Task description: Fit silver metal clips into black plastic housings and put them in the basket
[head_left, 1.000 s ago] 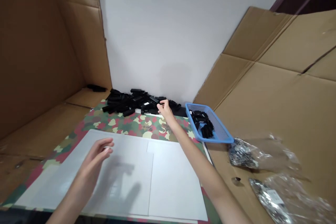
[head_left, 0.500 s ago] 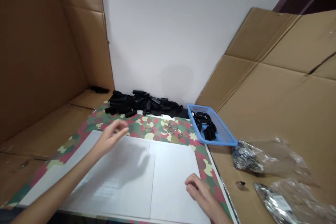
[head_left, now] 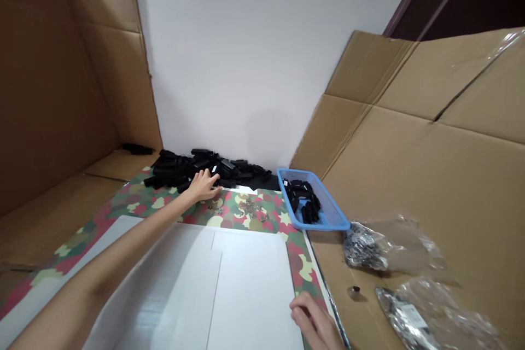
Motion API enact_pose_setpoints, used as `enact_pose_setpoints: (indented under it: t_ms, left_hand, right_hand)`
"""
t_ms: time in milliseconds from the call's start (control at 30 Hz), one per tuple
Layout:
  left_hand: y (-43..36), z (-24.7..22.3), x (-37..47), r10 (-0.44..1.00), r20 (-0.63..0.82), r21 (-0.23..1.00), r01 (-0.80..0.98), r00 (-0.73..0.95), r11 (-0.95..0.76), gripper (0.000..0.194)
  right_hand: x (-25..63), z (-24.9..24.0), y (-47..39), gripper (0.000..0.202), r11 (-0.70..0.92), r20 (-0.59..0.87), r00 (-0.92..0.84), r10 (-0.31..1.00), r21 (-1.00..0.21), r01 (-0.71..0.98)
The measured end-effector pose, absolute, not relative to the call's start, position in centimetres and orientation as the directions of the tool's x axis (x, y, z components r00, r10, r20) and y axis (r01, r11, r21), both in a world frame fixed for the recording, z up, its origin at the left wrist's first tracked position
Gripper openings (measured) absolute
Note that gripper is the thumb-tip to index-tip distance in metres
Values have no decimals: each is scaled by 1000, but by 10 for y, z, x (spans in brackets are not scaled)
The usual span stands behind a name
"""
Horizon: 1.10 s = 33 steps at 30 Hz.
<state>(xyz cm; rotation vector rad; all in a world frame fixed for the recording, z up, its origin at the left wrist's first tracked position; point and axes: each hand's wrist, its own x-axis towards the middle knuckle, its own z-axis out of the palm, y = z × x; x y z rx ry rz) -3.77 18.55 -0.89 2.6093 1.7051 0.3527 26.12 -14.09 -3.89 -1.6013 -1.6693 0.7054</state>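
Observation:
My left hand (head_left: 204,185) reaches out to the near edge of a heap of black oblong plastic pieces (head_left: 168,169). Its fingers are spread, with the fingertips at the pieces; no piece is seen lifted in them. Just right of that hand, small metal parts (head_left: 250,208) lie scattered on the camouflage-patterned table cover (head_left: 229,220). My right hand (head_left: 315,321) is low at the right edge of a white board (head_left: 254,284). Its fingers are curled in toward the thumb, and whatever they may hold is hidden.
A blue plastic basket (head_left: 328,225) with several black pieces stands at the back right. Two clear bags of metal parts (head_left: 363,246) and a small dark object (head_left: 355,290) lie on cardboard at the right. Cardboard walls (head_left: 410,158) rise at both sides.
My left hand has moved forward from above the white board to the black heap, and its fingers have spread. My right hand stays curled near the board's edge. The view has shifted slightly.

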Motion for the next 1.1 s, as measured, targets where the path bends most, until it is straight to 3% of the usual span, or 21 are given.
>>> enact_pose_setpoints:
  t_ms: [133, 333, 567, 767, 833, 900, 1000, 1100]
  left_hand:
    - [191, -9, -36, 892, 197, 80, 900, 407, -428, 40]
    - [197, 6, -35, 869, 255, 148, 871, 424, -468, 33]
    - [160, 28, -40, 878, 273, 457, 751, 393, -477, 21]
    - [77, 62, -42, 789, 108, 776, 445, 604, -447, 25]
    - [53, 77, -44, 734, 39, 865, 345, 678, -365, 21]
    - [36, 88, -47, 630, -57, 972, 187, 774, -142, 17]
    - [26, 91, -50, 529, -104, 993, 59, 842, 100, 16]
    - [26, 79, -52, 505, -90, 975, -28, 859, 221, 17]
  right_hand:
    - [244, -26, -125, 26, 267, 220, -154, 963, -738, 619]
    - [229, -16, -118, 21, 297, 225, -194, 955, -714, 634]
    - [226, -10, -112, 21, 265, 194, -181, 964, -715, 647]
    - [219, 13, -73, 16, 394, 301, -255, 919, -669, 630]
    - [215, 23, -56, 10, 391, 324, -225, 919, -675, 626]
    - [211, 33, -41, 22, 371, 306, -214, 928, -711, 597]
    - [203, 47, -25, 40, 347, 167, -389, 906, -820, 456]
    - [195, 51, -18, 38, 256, 55, -529, 847, -914, 314]
